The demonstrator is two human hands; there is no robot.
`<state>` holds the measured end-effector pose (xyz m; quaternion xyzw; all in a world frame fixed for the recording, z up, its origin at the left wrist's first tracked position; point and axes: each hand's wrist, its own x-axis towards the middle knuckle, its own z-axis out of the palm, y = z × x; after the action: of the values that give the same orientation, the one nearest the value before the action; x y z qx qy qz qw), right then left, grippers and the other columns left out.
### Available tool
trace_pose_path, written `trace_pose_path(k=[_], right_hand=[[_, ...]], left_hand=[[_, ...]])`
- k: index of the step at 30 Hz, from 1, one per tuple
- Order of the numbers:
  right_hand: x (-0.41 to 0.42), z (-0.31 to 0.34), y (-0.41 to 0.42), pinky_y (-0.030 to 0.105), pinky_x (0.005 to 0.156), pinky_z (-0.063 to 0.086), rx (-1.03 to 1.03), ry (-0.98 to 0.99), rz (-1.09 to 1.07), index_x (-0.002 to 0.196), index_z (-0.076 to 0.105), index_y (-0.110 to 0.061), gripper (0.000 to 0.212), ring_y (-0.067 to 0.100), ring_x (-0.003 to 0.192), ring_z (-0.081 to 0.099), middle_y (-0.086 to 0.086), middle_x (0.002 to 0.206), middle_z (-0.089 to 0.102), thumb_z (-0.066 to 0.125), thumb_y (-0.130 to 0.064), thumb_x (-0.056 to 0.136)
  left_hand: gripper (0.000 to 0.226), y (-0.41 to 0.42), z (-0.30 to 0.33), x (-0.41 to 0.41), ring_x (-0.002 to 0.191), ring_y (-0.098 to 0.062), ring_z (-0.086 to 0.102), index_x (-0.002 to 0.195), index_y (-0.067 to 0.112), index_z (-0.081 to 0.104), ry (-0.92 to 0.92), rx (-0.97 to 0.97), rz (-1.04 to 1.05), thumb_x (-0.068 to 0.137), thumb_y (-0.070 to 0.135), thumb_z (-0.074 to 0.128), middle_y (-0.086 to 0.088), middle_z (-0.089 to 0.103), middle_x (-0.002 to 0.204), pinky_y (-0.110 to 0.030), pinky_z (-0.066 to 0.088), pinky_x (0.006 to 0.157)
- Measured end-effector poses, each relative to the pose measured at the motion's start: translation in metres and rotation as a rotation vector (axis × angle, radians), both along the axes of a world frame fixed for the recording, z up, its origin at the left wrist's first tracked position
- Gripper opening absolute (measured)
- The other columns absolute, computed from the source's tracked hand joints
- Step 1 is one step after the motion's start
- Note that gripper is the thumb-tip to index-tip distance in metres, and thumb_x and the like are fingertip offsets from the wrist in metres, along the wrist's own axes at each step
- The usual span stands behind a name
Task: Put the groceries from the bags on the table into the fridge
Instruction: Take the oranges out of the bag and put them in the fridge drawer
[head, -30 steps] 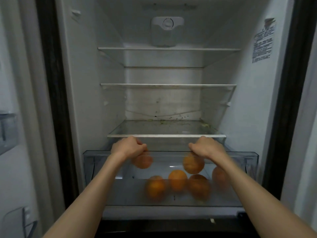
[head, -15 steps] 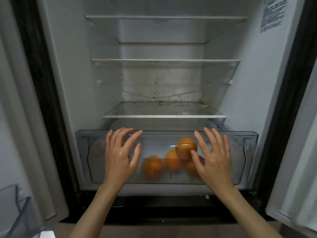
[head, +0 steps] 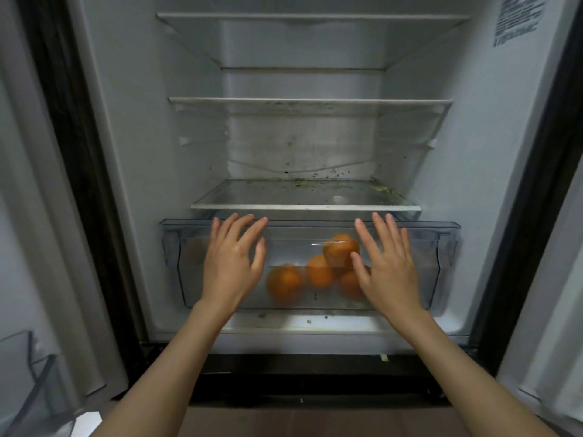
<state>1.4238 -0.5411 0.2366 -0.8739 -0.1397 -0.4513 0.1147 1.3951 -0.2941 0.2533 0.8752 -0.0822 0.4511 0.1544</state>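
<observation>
Bare forearms reach up from the bottom edge toward the open fridge [head: 132, 152], and both hands are spread flat with straight fingers, holding nothing. Left hand [head: 232, 266] lies against the left half of the clear crisper drawer [head: 441, 263]; right hand [head: 389, 269] lies against the right half, fingertips reaching up to the drawer's top rim. A second ago those same hands were curled over the rim of the drawer while it stood pulled out — now the drawer sits pushed back in, its front close under the front edge of the lowest glass shelf [head: 306, 207], and the palms have scarcely shifted over the last half second.

Through the drawer front the oranges [head: 318, 272] show as a huddle between the two hands: one low at the left, one in the middle, one riding higher on the pile, one partly hidden behind the right hand. Earlier they lay spread about the drawer floor; they have bunched together toward the middle.

Below the drawer, a few dark crumbs lie on the white floor ledge of the fridge. Farther back, the lowest shelf carries green scraps and dark specks along its rear edge — two more shelves [head: 309, 102] stand above it. At the upper right corner a printed label [head: 517, 18] is stuck to the inner wall. A clear door bin [head: 31, 389] shows at lower left.
</observation>
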Motion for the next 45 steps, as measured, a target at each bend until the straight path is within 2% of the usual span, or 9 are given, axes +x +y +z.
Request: trace_pose_path(k=[2, 6, 9, 14, 18, 24, 28, 39, 45], right_hand=[[0.004, 0.004, 0.003, 0.044, 0.114, 0.012, -0.004, 0.031, -0.026, 0.14, 0.039, -0.018, 0.053, 0.029, 0.14, 0.024, 0.015, 0.148, 0.035, 0.038, -0.033, 0.089], [0.016, 0.01, 0.012, 0.049, 0.109, 0.017, -0.014, 0.043, -0.09, 0.132, 0.05, -0.01, 0.054, 0.04, 0.128, 0.043, 0.028, 0.131, 0.05, 0.066, -0.013, 0.08], [0.03, 0.017, 0.017, 0.056, 0.106, 0.028, -0.1, 0.088, -0.184, 0.127, 0.056, -0.008, 0.06, 0.04, 0.116, 0.053, 0.027, 0.117, 0.058, 0.073, -0.01, 0.07], [0.058, 0.033, 0.019, 0.043, 0.117, 0.004, -0.168, 0.265, -0.192, 0.145, 0.028, -0.017, 0.056, 0.028, 0.136, 0.03, 0.014, 0.139, 0.04, 0.045, -0.028, 0.093], [0.07, 0.029, 0.02, 0.048, 0.115, 0.018, -0.131, 0.21, -0.134, 0.136, 0.045, -0.012, 0.053, 0.036, 0.125, 0.044, 0.02, 0.124, 0.052, 0.058, -0.024, 0.086], [0.057, 0.032, 0.016, 0.044, 0.116, 0.001, -0.181, 0.405, -0.149, 0.149, 0.009, -0.023, 0.064, 0.024, 0.145, 0.005, 0.007, 0.156, 0.012, 0.041, -0.035, 0.095], [0.036, 0.022, 0.014, 0.047, 0.115, -0.002, -0.192, 0.529, -0.139, 0.149, 0.005, -0.026, 0.062, 0.024, 0.145, -0.008, 0.006, 0.158, -0.005, 0.035, -0.04, 0.097], [-0.058, -0.027, 0.049, 0.038, 0.117, -0.003, -0.103, 0.583, 0.281, 0.149, 0.007, -0.027, 0.059, 0.018, 0.145, 0.001, 0.001, 0.158, 0.006, 0.032, -0.042, 0.098], [-0.146, -0.067, 0.103, 0.028, 0.115, -0.001, -0.012, 0.646, 0.557, 0.149, 0.012, -0.023, 0.057, 0.013, 0.144, 0.005, -0.001, 0.157, 0.01, 0.036, -0.037, 0.099]], left_hand=[[0.046, -0.002, 0.003, 0.007, 0.123, -0.035, 0.047, 0.123, 0.015, 0.059, 0.055, 0.042, 0.036, 0.087, 0.031, 0.035, -0.011, 0.059, 0.124, -0.049, 0.022, 0.11], [0.041, -0.004, 0.01, 0.022, 0.113, -0.04, 0.051, 0.121, 0.011, 0.06, 0.106, 0.04, 0.069, 0.084, 0.022, 0.046, -0.02, 0.058, 0.117, -0.054, 0.032, 0.105], [0.038, -0.002, 0.014, 0.035, 0.109, -0.042, 0.048, 0.123, 0.01, 0.058, 0.145, 0.08, 0.084, 0.087, 0.021, 0.051, -0.023, 0.055, 0.114, -0.051, 0.046, 0.089], [0.052, -0.004, 0.021, 0.064, 0.133, -0.031, 0.03, 0.143, 0.02, 0.032, 0.343, 0.196, 0.138, 0.095, 0.04, 0.035, -0.014, 0.037, 0.141, -0.041, 0.014, 0.114], [0.063, 0.003, 0.024, 0.069, 0.136, -0.027, 0.027, 0.145, 0.023, 0.027, 0.373, 0.253, 0.151, 0.087, 0.047, 0.018, -0.01, 0.034, 0.145, -0.037, 0.006, 0.115], [0.057, 0.008, 0.031, 0.067, 0.14, -0.025, 0.018, 0.146, 0.026, 0.022, 0.467, 0.245, 0.095, 0.094, 0.041, 0.038, -0.007, 0.023, 0.152, -0.042, 0.012, 0.115], [0.06, 0.01, 0.018, 0.051, 0.144, -0.021, -0.005, 0.148, 0.027, 0.014, 0.562, 0.208, 0.076, 0.095, 0.042, 0.038, 0.0, -0.001, 0.157, -0.05, 0.002, 0.114], [0.06, -0.005, -0.067, -0.081, 0.143, -0.028, 0.005, 0.146, 0.022, 0.02, 0.52, 0.05, 0.13, 0.093, 0.047, 0.026, -0.009, 0.018, 0.154, -0.045, 0.011, 0.116], [0.056, 0.004, -0.109, -0.192, 0.144, -0.022, 0.001, 0.146, 0.025, 0.017, 0.581, -0.09, 0.229, 0.095, 0.043, 0.032, -0.003, 0.014, 0.155, -0.038, 0.006, 0.117]])
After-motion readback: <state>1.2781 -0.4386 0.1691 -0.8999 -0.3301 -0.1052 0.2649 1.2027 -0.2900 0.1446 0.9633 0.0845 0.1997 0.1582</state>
